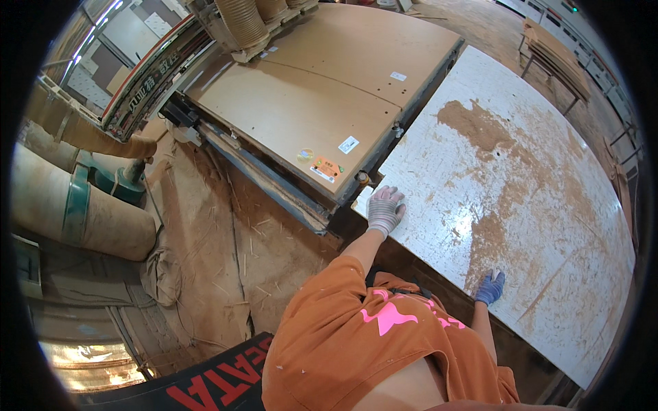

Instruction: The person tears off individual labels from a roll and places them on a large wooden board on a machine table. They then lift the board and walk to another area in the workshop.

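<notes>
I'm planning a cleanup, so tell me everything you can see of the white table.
The white table has a broad, flat, scuffed top, shiny enough to throw back a bright glare; its material is unclear. Brown dust lies across it in thick patches and thin smears. It stands right of the brown boards. The gloved left hand rests at its left end, the gloved right hand by its near edge.

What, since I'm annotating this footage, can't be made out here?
- Head view: the left palm and anything beneath it, hidden by the back of the left hand.
- Head view: the right palm, hidden by the back of the right hand.
- Head view: the upper end of the ribbed hose, cut off by the top edge.
- Head view: fine print on the white label, too small.
</notes>
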The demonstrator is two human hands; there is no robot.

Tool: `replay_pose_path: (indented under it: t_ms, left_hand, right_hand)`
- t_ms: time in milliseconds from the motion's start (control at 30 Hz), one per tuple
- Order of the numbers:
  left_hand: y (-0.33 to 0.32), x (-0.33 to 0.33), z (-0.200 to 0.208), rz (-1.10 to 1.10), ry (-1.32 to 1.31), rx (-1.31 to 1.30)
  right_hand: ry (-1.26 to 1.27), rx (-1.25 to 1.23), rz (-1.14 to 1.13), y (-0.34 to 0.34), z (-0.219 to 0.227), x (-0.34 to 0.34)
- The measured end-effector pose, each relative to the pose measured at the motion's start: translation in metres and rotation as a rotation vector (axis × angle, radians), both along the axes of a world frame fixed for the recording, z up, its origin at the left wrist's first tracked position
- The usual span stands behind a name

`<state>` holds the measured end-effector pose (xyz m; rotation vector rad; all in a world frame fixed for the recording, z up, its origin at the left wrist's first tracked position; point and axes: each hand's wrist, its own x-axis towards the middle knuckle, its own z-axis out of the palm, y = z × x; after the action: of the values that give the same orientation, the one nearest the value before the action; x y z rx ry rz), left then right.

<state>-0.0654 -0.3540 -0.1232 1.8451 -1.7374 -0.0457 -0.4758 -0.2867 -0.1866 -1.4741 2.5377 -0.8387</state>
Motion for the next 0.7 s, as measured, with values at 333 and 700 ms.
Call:
replay_pose_path:
  t_ms: [333, 700]
  left_hand:
    - [-0.002, 0.0, -0.003, -0.007, 0.006, -0.061]
    - [-0.003, -0.001, -0.006, -0.015, 0.005, -0.006]
  right_hand:
    - [-0.005, 0.004, 0.039, 0.001, 0.006, 0.002]
    - [-0.032, 0.091, 0.004, 0.002, 0.02, 0.01]
